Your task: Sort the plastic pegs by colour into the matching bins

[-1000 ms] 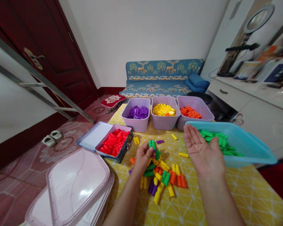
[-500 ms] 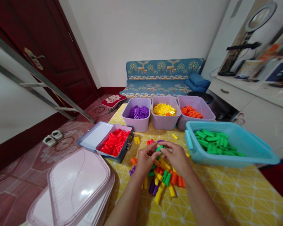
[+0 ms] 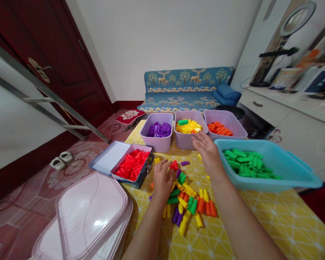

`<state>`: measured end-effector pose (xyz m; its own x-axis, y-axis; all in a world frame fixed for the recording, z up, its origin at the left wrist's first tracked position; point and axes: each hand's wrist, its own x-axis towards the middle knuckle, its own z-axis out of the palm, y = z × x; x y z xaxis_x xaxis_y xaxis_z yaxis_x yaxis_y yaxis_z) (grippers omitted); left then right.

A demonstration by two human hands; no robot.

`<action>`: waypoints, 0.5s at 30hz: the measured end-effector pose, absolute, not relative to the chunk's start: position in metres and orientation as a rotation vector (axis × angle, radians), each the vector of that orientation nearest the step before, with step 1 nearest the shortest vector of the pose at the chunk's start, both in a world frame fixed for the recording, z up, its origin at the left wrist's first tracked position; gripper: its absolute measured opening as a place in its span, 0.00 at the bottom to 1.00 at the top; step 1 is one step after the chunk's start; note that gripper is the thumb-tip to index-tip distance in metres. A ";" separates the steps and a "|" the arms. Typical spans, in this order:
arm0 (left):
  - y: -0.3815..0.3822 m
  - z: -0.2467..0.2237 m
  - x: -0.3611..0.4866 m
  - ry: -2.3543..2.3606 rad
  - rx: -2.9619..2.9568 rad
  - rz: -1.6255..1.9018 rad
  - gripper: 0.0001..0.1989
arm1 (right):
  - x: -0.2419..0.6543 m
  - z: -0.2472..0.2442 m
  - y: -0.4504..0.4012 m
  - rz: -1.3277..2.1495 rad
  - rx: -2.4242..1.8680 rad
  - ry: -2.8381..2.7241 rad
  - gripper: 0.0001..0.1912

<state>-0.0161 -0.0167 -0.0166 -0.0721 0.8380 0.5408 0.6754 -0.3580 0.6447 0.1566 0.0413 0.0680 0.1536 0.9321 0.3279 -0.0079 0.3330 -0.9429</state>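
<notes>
My right hand (image 3: 208,153) is raised in front of the middle lilac bin (image 3: 188,140), fingers spread, holding nothing. Over the yellow pieces (image 3: 191,127) in that bin is one green piece (image 3: 182,122); I cannot tell whether it rests on them or is in the air. Low over the left side of a mixed pile, my left hand (image 3: 162,177) is open with bent fingers, their tips near a red piece (image 3: 174,165). The pile holds yellow (image 3: 183,225), green (image 3: 193,206), orange (image 3: 212,208) and purple (image 3: 179,218) plastic tubes.
Purple pieces (image 3: 159,129) fill another lilac bin, orange ones (image 3: 219,129) a third. A turquoise tub (image 3: 260,186) of green pieces stands right. A hinged tin (image 3: 108,155) with red pieces is left, beside stacked lids (image 3: 92,209). Behind is a blue sofa (image 3: 178,97).
My hands have parted from the green piece they held together. The right hand moved forward and right; the left moved slightly left. A green piece now shows over the yellow bin.
</notes>
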 end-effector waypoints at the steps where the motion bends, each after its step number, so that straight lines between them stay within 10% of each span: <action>1: -0.016 -0.017 -0.017 1.750 2.019 1.378 0.17 | 0.156 0.060 0.044 0.790 -1.095 -1.291 0.30; 7: -0.013 -0.016 -0.020 2.057 1.927 0.936 0.31 | 0.162 -0.008 0.040 0.358 -1.739 -1.676 0.26; 15: -0.010 -0.014 -0.017 2.069 2.022 0.688 0.19 | 0.160 -0.030 0.040 0.474 -1.558 -1.823 0.27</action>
<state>-0.0173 -0.0097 -0.0137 -0.0677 0.9783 0.1957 0.9008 -0.0244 0.4335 0.1599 0.0401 -0.0304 -0.0489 0.9642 0.2605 0.7150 0.2159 -0.6650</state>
